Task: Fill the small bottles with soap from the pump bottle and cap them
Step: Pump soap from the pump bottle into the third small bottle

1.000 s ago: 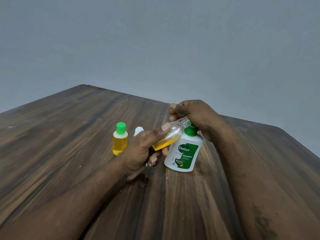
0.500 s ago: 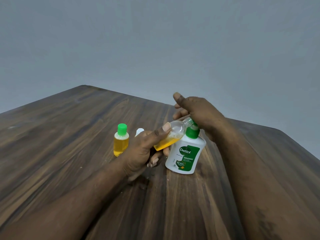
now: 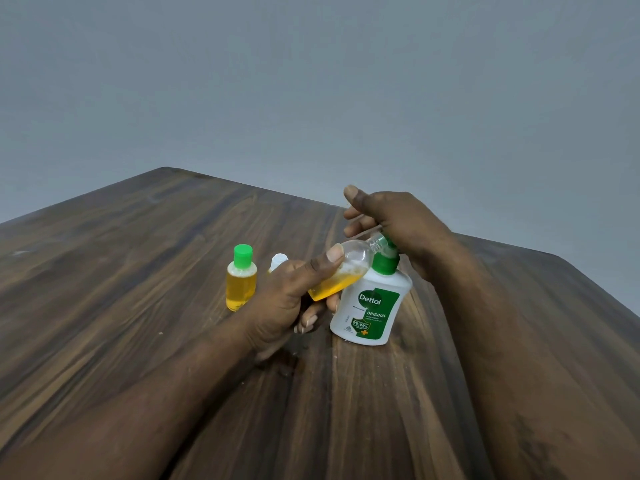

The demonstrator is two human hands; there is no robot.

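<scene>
A white pump bottle [image 3: 370,306] with a green label and green pump stands on the wooden table [image 3: 138,306]. My left hand [image 3: 294,299] grips a small clear bottle [image 3: 343,275], tilted, partly filled with yellow soap, its open mouth at the pump's spout. My right hand [image 3: 394,220] rests on top of the pump head, fingers extended over it; the pump head is mostly hidden. A second small bottle [image 3: 241,280], full of yellow soap and closed with a green cap, stands upright to the left.
Behind my left hand the white top of another small container [image 3: 278,260] shows; the rest of it is hidden. The table's far edges run behind the bottles and along the right. A plain grey wall is beyond.
My right hand has risen on the pump head, fingers lifted higher than a second ago. The tilted bottle stays at the spout.
</scene>
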